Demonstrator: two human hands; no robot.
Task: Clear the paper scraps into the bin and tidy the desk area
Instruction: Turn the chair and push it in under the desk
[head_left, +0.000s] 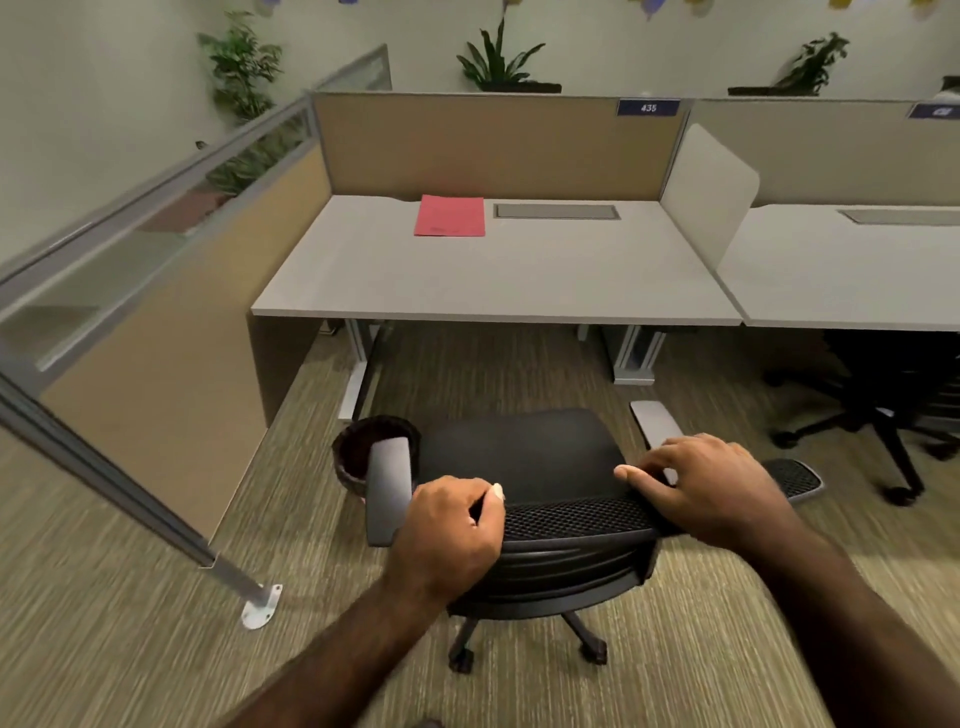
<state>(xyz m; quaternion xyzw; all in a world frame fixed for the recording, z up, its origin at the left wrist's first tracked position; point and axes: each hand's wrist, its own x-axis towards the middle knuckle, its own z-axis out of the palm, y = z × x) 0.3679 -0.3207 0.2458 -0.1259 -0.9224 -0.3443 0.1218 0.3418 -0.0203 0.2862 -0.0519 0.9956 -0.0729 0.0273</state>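
The carpeted floor (156, 597) is filling the lower half of the view, streaked with blur. Tan partition panels (493, 145) are standing along the back and left side of the cubicle, the back one carrying a small blue number plate (648, 107). In front of them the pale grey surface (493, 275) is lying nearly bare; a second one (852, 280) is adjoining it on the right behind a white divider (711, 192).

A black office chair (524, 457) is standing on the carpet in front of the surface, its seat facing the desk and its mesh backrest top edge (576, 514) nearest the camera. Another dark chair (893, 415) is sitting partly under the right-hand surface.

Both bare hands are resting on the top of the backrest. The left hand (447, 535) is curling over the left end of the mesh edge, its grip closing narrow around the rim with the thumb tucked in front. The right hand (711, 483) is lying over the right part of the edge, fingers (649, 467) spread and bent down over the front, its grip holding the backrest too.

The bin (358, 457), a dark round one, is standing on the floor just left of the chair seat, partly hidden behind the grey left armrest (389, 483); its contents are too dark to make out.

A red paper sheet (450, 216) is lying flat near the back of the surface, just left of a grey cable hatch (556, 211). Potted plants (501, 62) are standing beyond the partitions.
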